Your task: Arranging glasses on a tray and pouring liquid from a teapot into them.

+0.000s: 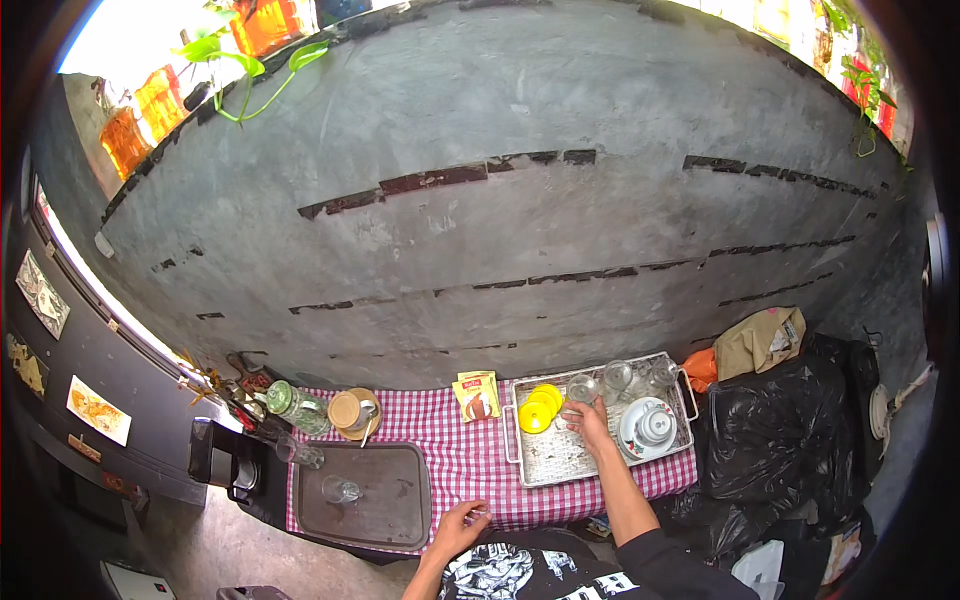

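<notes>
My right hand (pixel 587 425) is over the white woven tray (pixel 559 469), its fingers at a clear glass (pixel 582 389); whether they grip it is hard to tell. More clear glasses (pixel 618 375) stand along the tray's far side. Yellow round lids (pixel 535 417) lie at its left end, and a white lidded cup (pixel 655 425) rests on a patterned saucer (pixel 628 448) at its right. My left hand (pixel 461 527) is at the near edge of the checkered tablecloth (pixel 465 457), fingers slightly curled, holding nothing visible. To its left is a brown tray (pixel 367 525) with a clear glass (pixel 342 490) on it.
Yellow packets (pixel 476 397) lie by the wall. At the left are a green-lidded glass jar (pixel 300 409), another clear glass (pixel 300 451) and a mug with a tan lid (pixel 346 411). Black plastic bags (pixel 780 442) border the table's right side. A grey wall (pixel 525 225) rises behind.
</notes>
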The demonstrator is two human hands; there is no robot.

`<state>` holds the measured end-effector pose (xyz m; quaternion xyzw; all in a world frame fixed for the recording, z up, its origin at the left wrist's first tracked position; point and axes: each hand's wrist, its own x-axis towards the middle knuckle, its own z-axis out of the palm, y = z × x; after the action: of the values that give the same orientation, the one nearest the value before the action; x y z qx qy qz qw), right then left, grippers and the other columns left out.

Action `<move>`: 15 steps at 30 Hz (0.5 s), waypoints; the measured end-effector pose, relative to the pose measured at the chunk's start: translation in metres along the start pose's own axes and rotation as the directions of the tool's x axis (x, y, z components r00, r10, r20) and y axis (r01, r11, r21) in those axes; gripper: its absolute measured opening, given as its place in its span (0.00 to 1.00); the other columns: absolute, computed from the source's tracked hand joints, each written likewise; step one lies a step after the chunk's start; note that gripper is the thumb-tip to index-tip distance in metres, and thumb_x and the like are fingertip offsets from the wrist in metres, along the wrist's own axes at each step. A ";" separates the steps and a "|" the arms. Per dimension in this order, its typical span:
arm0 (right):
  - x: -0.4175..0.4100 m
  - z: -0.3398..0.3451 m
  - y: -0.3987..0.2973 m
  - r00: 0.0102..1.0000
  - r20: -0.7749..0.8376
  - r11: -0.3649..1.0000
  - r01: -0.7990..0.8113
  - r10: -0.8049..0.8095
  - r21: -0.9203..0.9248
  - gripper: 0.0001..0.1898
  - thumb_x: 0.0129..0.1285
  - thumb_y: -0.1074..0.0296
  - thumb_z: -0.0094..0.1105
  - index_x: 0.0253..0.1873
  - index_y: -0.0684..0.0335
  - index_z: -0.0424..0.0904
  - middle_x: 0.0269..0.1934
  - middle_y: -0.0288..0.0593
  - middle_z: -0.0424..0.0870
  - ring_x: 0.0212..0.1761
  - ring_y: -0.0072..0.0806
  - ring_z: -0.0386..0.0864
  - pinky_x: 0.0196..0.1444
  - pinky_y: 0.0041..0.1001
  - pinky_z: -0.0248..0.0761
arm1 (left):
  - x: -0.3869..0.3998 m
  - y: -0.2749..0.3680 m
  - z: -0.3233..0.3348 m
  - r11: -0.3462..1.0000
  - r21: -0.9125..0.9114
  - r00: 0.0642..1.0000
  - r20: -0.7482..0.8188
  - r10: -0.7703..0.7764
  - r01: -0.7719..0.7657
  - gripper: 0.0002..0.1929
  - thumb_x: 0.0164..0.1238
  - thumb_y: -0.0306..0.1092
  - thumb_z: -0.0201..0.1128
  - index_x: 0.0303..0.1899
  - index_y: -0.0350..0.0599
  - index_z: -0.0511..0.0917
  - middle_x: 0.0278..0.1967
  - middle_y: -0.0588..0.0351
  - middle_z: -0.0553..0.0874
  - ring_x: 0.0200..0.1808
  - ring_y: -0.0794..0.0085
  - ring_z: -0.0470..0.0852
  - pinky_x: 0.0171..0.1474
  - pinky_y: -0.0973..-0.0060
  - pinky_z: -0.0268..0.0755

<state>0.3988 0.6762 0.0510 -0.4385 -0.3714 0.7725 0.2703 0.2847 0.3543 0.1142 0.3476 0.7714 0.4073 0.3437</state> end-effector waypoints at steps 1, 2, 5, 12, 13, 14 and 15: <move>0.001 0.001 0.000 1.000 0.008 1.000 -0.006 0.006 -0.014 0.35 0.61 0.65 0.54 0.69 0.54 0.45 0.49 0.49 0.78 0.42 0.34 0.80 0.37 0.30 0.72 | 0.000 0.001 0.000 1.000 0.000 1.000 -0.001 -0.001 0.001 0.16 0.60 0.35 0.67 0.48 0.39 0.80 0.39 0.51 0.86 0.37 0.70 0.85 0.42 0.75 0.77; 0.002 0.001 -0.001 1.000 0.015 1.000 -0.011 0.011 -0.028 0.36 0.61 0.64 0.54 0.69 0.54 0.43 0.50 0.49 0.78 0.43 0.34 0.79 0.38 0.31 0.72 | -0.001 0.003 0.000 1.000 0.012 1.000 0.000 -0.005 0.005 0.16 0.60 0.35 0.67 0.48 0.39 0.80 0.39 0.51 0.86 0.37 0.70 0.85 0.42 0.75 0.77; 0.009 0.000 0.000 0.997 0.067 0.999 -0.049 0.049 -0.002 0.37 0.61 0.63 0.55 0.70 0.54 0.42 0.50 0.50 0.79 0.43 0.35 0.79 0.39 0.31 0.72 | -0.001 -0.001 0.000 1.000 0.019 1.000 -0.001 -0.013 0.013 0.16 0.60 0.35 0.67 0.48 0.39 0.80 0.38 0.51 0.86 0.37 0.70 0.84 0.43 0.75 0.77; 0.024 -0.007 0.006 0.990 0.101 0.994 -0.099 0.094 0.046 0.30 0.62 0.62 0.54 0.66 0.54 0.51 0.48 0.52 0.80 0.45 0.36 0.79 0.40 0.33 0.72 | 0.000 0.001 0.000 1.000 0.003 1.000 0.008 -0.029 0.029 0.17 0.60 0.36 0.67 0.48 0.39 0.80 0.39 0.51 0.86 0.37 0.71 0.84 0.42 0.75 0.76; 0.027 -0.011 0.008 0.988 0.118 0.992 -0.108 0.100 0.064 0.28 0.63 0.61 0.53 0.65 0.54 0.53 0.48 0.52 0.81 0.44 0.36 0.80 0.39 0.32 0.72 | 0.000 0.000 0.001 1.000 0.003 1.000 0.010 -0.028 0.028 0.17 0.60 0.36 0.67 0.48 0.39 0.80 0.39 0.51 0.86 0.37 0.71 0.84 0.42 0.75 0.76; 0.029 -0.014 0.010 0.985 0.135 0.990 -0.117 0.105 0.083 0.26 0.63 0.61 0.53 0.63 0.54 0.55 0.47 0.53 0.81 0.43 0.36 0.80 0.39 0.32 0.72 | 0.001 -0.002 0.001 1.000 -0.001 0.999 0.014 -0.030 0.030 0.17 0.60 0.36 0.67 0.48 0.39 0.80 0.39 0.51 0.86 0.37 0.71 0.84 0.42 0.75 0.76; 0.026 -0.011 0.007 0.985 0.138 0.990 -0.119 0.107 0.081 0.26 0.63 0.61 0.53 0.63 0.54 0.55 0.47 0.53 0.81 0.43 0.36 0.80 0.39 0.32 0.72 | 0.001 -0.004 0.002 0.999 -0.005 0.999 0.012 -0.035 0.035 0.17 0.60 0.36 0.67 0.48 0.39 0.80 0.39 0.52 0.86 0.37 0.71 0.84 0.42 0.75 0.76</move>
<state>0.3958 0.6951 0.0297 -0.3940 -0.3283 0.8298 0.2200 0.2846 0.3539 0.1101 0.3354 0.7744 0.4012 0.3562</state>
